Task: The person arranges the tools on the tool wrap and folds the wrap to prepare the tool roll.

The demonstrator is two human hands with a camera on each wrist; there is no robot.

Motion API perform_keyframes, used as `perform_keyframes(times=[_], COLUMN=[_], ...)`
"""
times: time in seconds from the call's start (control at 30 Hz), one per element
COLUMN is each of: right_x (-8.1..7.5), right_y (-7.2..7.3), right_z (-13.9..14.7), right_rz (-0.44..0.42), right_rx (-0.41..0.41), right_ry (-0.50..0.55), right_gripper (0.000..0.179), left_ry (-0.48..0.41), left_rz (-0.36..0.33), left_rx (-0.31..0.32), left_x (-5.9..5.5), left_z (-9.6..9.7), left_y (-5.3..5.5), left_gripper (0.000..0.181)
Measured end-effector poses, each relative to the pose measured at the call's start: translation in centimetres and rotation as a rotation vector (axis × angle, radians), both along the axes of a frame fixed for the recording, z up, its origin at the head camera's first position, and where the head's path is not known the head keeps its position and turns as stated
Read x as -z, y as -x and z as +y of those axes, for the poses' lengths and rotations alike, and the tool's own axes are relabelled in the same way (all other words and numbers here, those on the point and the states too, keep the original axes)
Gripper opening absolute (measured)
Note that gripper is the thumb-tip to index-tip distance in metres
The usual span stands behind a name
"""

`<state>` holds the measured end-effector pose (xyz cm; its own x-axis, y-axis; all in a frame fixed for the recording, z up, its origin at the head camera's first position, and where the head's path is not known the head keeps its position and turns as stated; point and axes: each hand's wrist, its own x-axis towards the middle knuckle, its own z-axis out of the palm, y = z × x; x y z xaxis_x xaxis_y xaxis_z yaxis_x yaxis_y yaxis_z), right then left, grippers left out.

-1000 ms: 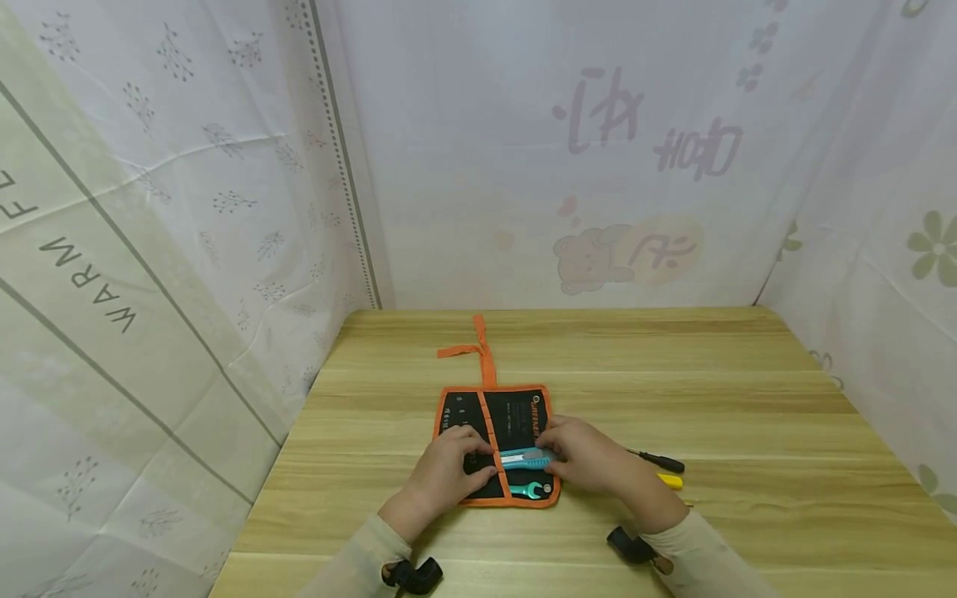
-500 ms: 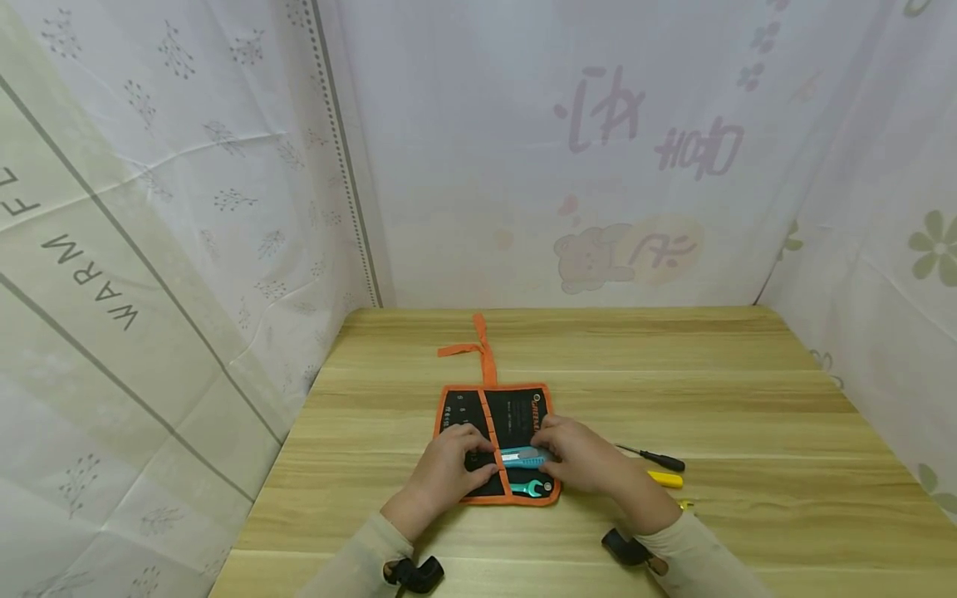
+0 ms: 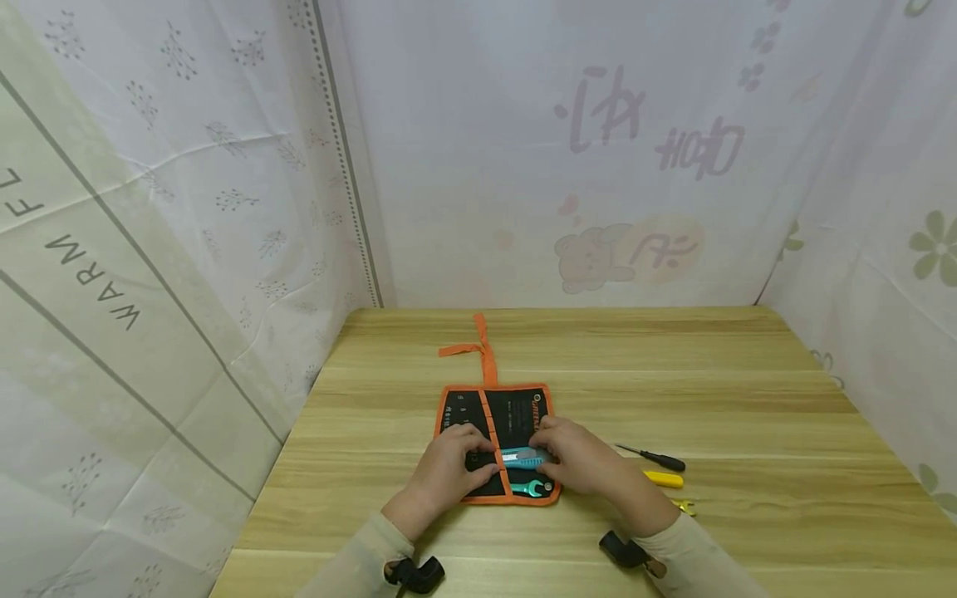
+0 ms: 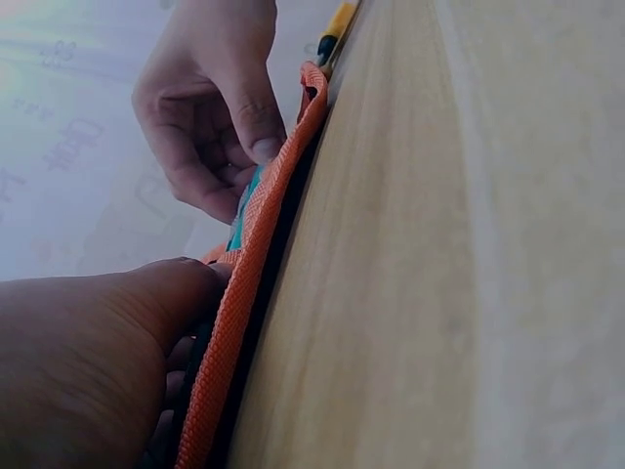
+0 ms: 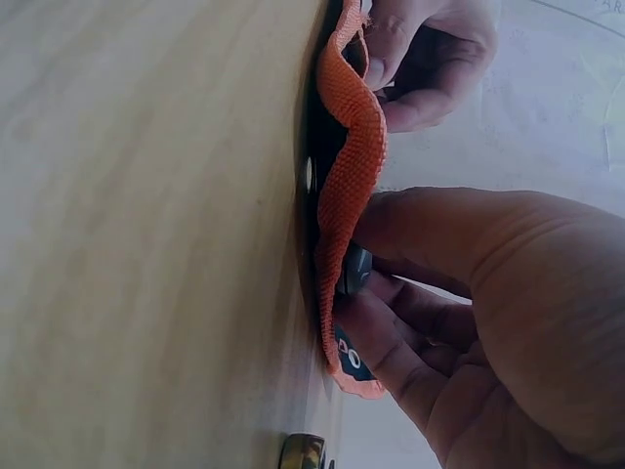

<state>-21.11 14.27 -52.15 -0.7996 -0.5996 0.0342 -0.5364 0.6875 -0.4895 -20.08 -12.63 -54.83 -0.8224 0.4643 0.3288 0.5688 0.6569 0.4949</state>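
The step seems to be seating the blue cutter [image 3: 523,458], partly under the orange band of the pouch [image 3: 512,411]. Right hand [image 3: 581,455] pinches its outer end, fingers nearly together; left hand [image 3: 447,468] pinches the pouch beside it; next likely needs a steady inward push

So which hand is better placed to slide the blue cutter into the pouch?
Probably the right hand: it grips the blue cutter by the end farther from the orange band. The left hand, pinching the pouch near that band, seems better for steadying.
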Motion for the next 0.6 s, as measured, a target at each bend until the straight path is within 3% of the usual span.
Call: perform_keyframes(times=[0.6], right_x=[-0.12], right_y=[-0.43], right_z=[-0.04], right_rz=[-0.015], right_rx=[0.030], right_ry=[0.018], right_gripper=[0.024], left_ry=[0.001], left_rz=[0.010], left_rx=[-0.005], left_x=[-0.03], left_z=[0.01], left_y=[-0.06], left_gripper=[0.019])
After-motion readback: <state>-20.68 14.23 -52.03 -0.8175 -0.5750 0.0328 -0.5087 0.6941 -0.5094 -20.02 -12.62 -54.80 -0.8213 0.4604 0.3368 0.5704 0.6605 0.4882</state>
